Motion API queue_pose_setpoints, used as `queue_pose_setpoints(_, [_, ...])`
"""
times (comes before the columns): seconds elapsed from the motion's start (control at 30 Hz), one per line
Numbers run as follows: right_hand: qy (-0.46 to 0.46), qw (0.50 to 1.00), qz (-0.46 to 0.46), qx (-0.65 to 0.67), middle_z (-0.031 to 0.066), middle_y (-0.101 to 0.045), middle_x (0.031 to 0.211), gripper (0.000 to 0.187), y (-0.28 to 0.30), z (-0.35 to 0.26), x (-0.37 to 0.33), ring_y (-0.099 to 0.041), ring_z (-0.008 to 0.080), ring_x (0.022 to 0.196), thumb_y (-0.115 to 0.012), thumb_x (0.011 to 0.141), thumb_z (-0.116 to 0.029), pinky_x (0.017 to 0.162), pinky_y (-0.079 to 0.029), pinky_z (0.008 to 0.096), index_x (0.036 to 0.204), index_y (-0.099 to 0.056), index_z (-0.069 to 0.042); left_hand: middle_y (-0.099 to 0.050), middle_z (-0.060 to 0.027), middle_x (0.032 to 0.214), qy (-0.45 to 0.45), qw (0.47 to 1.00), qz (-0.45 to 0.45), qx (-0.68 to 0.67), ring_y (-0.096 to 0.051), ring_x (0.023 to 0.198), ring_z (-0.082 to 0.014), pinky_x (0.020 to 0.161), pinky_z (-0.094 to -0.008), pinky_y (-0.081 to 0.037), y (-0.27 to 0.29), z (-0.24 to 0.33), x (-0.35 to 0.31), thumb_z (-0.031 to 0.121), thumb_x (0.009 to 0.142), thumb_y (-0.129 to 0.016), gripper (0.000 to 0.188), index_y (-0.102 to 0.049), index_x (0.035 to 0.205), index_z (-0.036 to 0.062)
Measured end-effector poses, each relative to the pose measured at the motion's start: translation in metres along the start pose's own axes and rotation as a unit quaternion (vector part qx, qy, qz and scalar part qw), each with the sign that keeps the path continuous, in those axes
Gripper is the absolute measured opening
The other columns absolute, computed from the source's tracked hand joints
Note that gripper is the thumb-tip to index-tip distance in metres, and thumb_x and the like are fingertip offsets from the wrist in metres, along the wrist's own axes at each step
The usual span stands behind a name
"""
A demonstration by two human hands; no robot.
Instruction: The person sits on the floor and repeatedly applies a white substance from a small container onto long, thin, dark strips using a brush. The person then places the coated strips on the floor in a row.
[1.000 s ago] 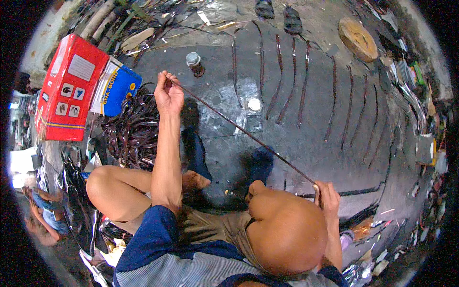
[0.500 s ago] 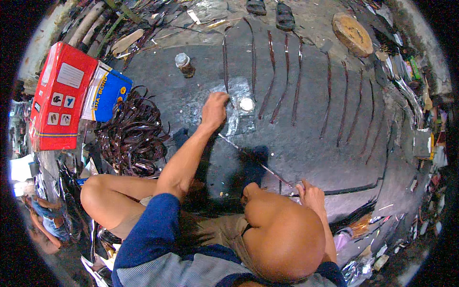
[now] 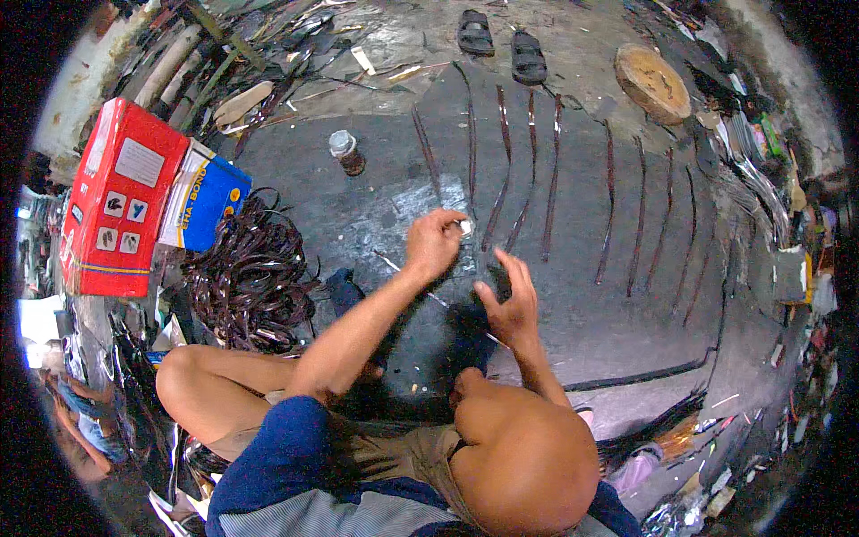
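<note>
My left hand point(image 3: 436, 243) is closed, its fingertips pinching a small white round piece point(image 3: 465, 228) at the edge of a shiny clear patch point(image 3: 403, 208) on the dark mat. My right hand point(image 3: 513, 300) hovers beside it, thumb and fingers apart, holding nothing. Beneath my forearms a thin shiny strip point(image 3: 438, 300) lies slantwise on the mat, partly hidden by them. Ahead of my hands, one dark brown strip point(image 3: 427, 152) ends at the shiny patch. Several similar strips point(image 3: 550, 192) lie in a spaced row to the right.
At left a red box point(image 3: 125, 197) and a blue-and-white box point(image 3: 206, 201) stand by a tangled heap of brown strips point(image 3: 250, 277). A capped jar point(image 3: 346, 152) stands on the dark mat point(image 3: 599, 331). Beyond are sandals point(image 3: 528, 58) and a round wood slab point(image 3: 653, 83).
My right hand has let go of the thin strip's near end and come up beside my left. My left hand has moved right onto the white piece. The whole view has shifted slightly.
</note>
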State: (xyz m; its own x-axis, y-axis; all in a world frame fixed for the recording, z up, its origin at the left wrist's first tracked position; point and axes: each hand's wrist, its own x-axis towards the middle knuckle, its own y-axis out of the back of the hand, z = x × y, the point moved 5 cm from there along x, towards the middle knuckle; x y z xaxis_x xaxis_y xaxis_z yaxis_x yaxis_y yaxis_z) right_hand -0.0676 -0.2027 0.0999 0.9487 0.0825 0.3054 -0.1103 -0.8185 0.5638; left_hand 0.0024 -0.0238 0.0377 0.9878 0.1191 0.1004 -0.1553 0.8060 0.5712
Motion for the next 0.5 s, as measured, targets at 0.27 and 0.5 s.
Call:
queue_pose_setpoints(0.27, [-0.029,0.995,-0.005,0.094,0.0102,-0.068,0.090,0.032,-0.004,-0.030,0.025,-0.067,0.0235,0.079,-0.076,0.073,-0.007,0.072,-0.053,0.0318,0.105,-0.071,-0.005,-0.066,-0.0014,0.074,0.110,0.929,0.046,-0.349,-0.059,0.064,-0.0058,0.059,-0.0241,-0.049,0.013,0.050,-0.048,0.010,0.085,-0.067,0.014,-0.068,0.094,-0.0008])
queue_pose_setpoints(0.5, [0.025,0.999,0.019,0.024,0.0098,-0.066,0.081,0.020,0.017,-0.044,0.023,-0.065,0.0240,0.075,-0.077,0.076,-0.008,0.068,-0.051,0.0338,0.095,-0.074,-0.005,-0.069,-0.0022,0.085,0.215,0.885,-0.011,-0.413,-0.064,0.075,-0.0088,0.065,-0.0238,-0.056,0.015,0.060,-0.059,0.014,0.090,-0.068,0.016,-0.068,0.101,0.0014])
